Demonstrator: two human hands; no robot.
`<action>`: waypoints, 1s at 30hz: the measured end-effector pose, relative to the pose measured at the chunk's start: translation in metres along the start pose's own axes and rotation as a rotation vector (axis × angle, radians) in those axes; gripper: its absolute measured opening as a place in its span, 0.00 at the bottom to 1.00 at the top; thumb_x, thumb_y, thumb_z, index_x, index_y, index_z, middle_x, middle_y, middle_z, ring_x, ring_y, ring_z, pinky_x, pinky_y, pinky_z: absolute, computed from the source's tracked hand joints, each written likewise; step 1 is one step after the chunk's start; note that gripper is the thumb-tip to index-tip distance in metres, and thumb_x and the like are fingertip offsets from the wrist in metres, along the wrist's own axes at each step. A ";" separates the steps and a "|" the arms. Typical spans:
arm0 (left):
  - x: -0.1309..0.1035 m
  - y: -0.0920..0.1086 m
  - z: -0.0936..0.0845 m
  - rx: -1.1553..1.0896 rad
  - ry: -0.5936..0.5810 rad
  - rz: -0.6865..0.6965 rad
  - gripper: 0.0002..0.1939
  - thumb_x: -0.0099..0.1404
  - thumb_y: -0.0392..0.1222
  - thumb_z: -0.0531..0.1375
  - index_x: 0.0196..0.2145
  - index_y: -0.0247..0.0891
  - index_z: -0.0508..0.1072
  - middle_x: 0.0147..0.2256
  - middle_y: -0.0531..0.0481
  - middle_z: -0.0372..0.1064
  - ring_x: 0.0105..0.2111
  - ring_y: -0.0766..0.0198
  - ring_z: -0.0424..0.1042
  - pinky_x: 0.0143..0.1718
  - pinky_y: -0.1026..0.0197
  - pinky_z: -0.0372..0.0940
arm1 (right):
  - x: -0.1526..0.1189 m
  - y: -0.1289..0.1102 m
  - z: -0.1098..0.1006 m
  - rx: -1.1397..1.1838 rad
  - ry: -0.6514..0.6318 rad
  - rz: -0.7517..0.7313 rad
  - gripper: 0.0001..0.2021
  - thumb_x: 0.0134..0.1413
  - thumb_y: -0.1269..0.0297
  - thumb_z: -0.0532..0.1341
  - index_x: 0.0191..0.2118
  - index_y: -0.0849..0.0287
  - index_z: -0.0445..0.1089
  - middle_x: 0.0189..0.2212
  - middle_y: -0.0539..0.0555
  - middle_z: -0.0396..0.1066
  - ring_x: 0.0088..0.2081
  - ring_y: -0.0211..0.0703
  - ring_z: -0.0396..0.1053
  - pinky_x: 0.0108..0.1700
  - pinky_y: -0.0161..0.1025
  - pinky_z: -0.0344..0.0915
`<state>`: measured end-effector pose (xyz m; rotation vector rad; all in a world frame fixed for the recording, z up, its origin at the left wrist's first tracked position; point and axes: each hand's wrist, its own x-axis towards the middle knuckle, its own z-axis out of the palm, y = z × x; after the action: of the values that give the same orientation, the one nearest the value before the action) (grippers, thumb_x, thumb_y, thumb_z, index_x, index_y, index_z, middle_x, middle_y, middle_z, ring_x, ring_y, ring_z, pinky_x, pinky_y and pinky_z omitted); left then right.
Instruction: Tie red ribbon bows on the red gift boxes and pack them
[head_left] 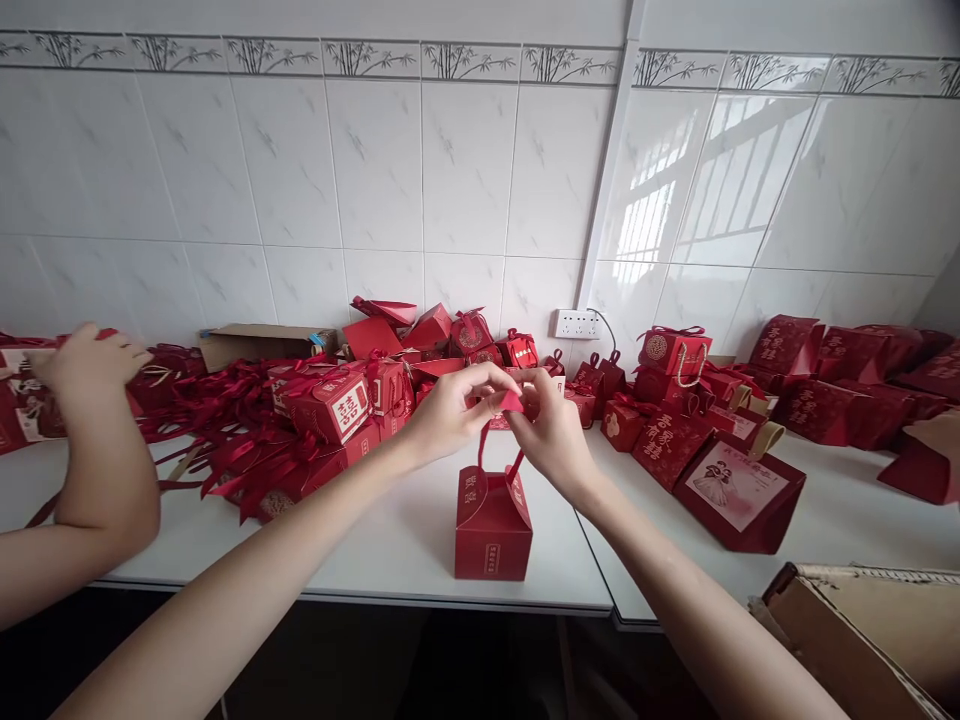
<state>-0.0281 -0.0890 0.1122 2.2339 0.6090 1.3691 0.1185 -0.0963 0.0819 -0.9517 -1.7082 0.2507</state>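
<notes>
A small red gift box (493,528) stands upright near the front edge of the white table (405,540). A red ribbon (510,402) rises from its top in two strands. My left hand (448,412) and my right hand (551,428) meet above the box, both pinching the ribbon's top between fingertips. The hands are a little above the box and do not touch its body.
Another person's hand (88,362) reaches into the red ribbons (225,420) at the left. Several red boxes (330,405) and bags (739,490) are piled along the tiled wall. A brown carton (870,630) sits at the bottom right, and a wall socket (576,323) is behind.
</notes>
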 end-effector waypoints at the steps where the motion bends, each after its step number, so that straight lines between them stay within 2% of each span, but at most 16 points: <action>1: 0.000 -0.001 0.000 0.017 -0.002 0.001 0.08 0.61 0.44 0.59 0.33 0.38 0.74 0.32 0.49 0.72 0.34 0.63 0.70 0.36 0.63 0.65 | 0.000 0.000 0.000 -0.011 -0.009 -0.006 0.11 0.50 0.69 0.54 0.41 0.56 0.63 0.23 0.47 0.69 0.22 0.37 0.64 0.27 0.36 0.61; 3: -0.001 -0.004 -0.001 0.047 0.008 0.009 0.07 0.62 0.44 0.59 0.33 0.39 0.74 0.33 0.49 0.72 0.34 0.64 0.70 0.38 0.63 0.64 | -0.001 0.000 -0.001 0.028 -0.006 -0.027 0.13 0.50 0.70 0.54 0.43 0.56 0.64 0.24 0.48 0.71 0.24 0.39 0.68 0.30 0.37 0.63; 5: -0.002 -0.005 -0.003 0.070 0.027 0.013 0.07 0.61 0.44 0.59 0.33 0.39 0.74 0.32 0.49 0.72 0.35 0.64 0.70 0.40 0.62 0.64 | -0.002 0.000 -0.002 0.121 -0.001 -0.061 0.12 0.50 0.69 0.56 0.41 0.55 0.68 0.31 0.51 0.74 0.33 0.43 0.72 0.38 0.40 0.66; 7: -0.003 -0.005 -0.005 0.059 0.046 0.003 0.07 0.61 0.44 0.59 0.32 0.38 0.74 0.32 0.49 0.72 0.35 0.63 0.71 0.40 0.62 0.64 | -0.003 0.000 -0.005 0.232 -0.026 -0.060 0.11 0.49 0.67 0.58 0.41 0.55 0.72 0.37 0.53 0.75 0.40 0.46 0.72 0.44 0.42 0.66; 9: -0.004 -0.006 -0.005 -0.001 0.058 -0.019 0.09 0.61 0.45 0.59 0.32 0.37 0.73 0.32 0.48 0.73 0.35 0.63 0.72 0.40 0.61 0.65 | -0.003 0.001 -0.006 0.350 -0.062 -0.002 0.12 0.52 0.62 0.58 0.41 0.56 0.74 0.36 0.53 0.76 0.41 0.47 0.72 0.45 0.44 0.67; 11: -0.007 -0.007 -0.002 -0.092 0.083 -0.037 0.10 0.60 0.47 0.60 0.31 0.37 0.72 0.32 0.48 0.73 0.35 0.62 0.72 0.41 0.60 0.66 | -0.001 0.003 -0.007 0.421 -0.020 0.084 0.15 0.54 0.56 0.57 0.39 0.58 0.76 0.31 0.52 0.76 0.39 0.48 0.73 0.43 0.45 0.68; 13: -0.012 -0.010 0.005 -0.195 0.151 -0.049 0.10 0.59 0.47 0.61 0.32 0.37 0.71 0.33 0.47 0.74 0.38 0.61 0.73 0.45 0.58 0.65 | 0.002 0.007 -0.007 0.440 0.078 0.160 0.16 0.52 0.53 0.59 0.35 0.60 0.77 0.29 0.53 0.77 0.38 0.48 0.74 0.43 0.44 0.68; 16: -0.021 -0.020 0.015 -0.374 0.366 -0.113 0.10 0.57 0.46 0.63 0.32 0.37 0.71 0.38 0.47 0.73 0.41 0.62 0.72 0.44 0.59 0.66 | 0.006 0.014 -0.009 0.451 0.204 0.236 0.15 0.46 0.55 0.64 0.34 0.62 0.77 0.32 0.55 0.78 0.36 0.48 0.75 0.43 0.44 0.70; 19: -0.033 -0.033 0.017 -0.540 0.613 -0.272 0.12 0.53 0.46 0.66 0.29 0.37 0.70 0.31 0.51 0.71 0.34 0.66 0.71 0.35 0.64 0.67 | 0.002 0.026 -0.017 0.347 0.290 0.292 0.22 0.45 0.56 0.65 0.46 0.63 0.73 0.32 0.57 0.78 0.35 0.49 0.76 0.43 0.47 0.70; 21: -0.043 -0.043 0.013 -0.608 0.703 -0.371 0.14 0.48 0.45 0.68 0.27 0.36 0.69 0.25 0.54 0.68 0.28 0.69 0.69 0.31 0.65 0.65 | -0.007 0.037 -0.025 0.204 0.336 0.327 0.27 0.45 0.56 0.64 0.52 0.63 0.69 0.30 0.57 0.78 0.36 0.51 0.76 0.44 0.48 0.69; 24: -0.062 -0.058 0.003 -0.632 0.779 -0.489 0.17 0.44 0.45 0.69 0.28 0.35 0.69 0.22 0.56 0.65 0.23 0.71 0.66 0.29 0.65 0.64 | -0.028 0.056 -0.039 0.005 0.390 0.386 0.28 0.46 0.56 0.63 0.53 0.65 0.68 0.30 0.58 0.78 0.39 0.52 0.75 0.45 0.47 0.68; 26: -0.079 -0.069 -0.002 -0.576 0.826 -0.554 0.18 0.42 0.46 0.68 0.28 0.35 0.69 0.22 0.56 0.64 0.23 0.72 0.64 0.29 0.64 0.63 | -0.045 0.067 -0.048 -0.097 0.397 0.466 0.29 0.46 0.54 0.62 0.53 0.65 0.69 0.29 0.59 0.78 0.38 0.54 0.75 0.40 0.45 0.68; 30: -0.117 -0.089 -0.008 -0.294 0.774 -0.686 0.16 0.46 0.51 0.63 0.26 0.37 0.64 0.21 0.56 0.62 0.22 0.69 0.64 0.29 0.62 0.63 | -0.077 0.084 -0.064 -0.248 0.326 0.647 0.27 0.46 0.56 0.61 0.52 0.65 0.69 0.24 0.57 0.78 0.35 0.53 0.76 0.32 0.41 0.66</action>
<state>-0.0950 -0.0839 -0.0187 1.0407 1.1886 1.7368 0.2194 -0.1135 0.0005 -1.6244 -1.1102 0.2877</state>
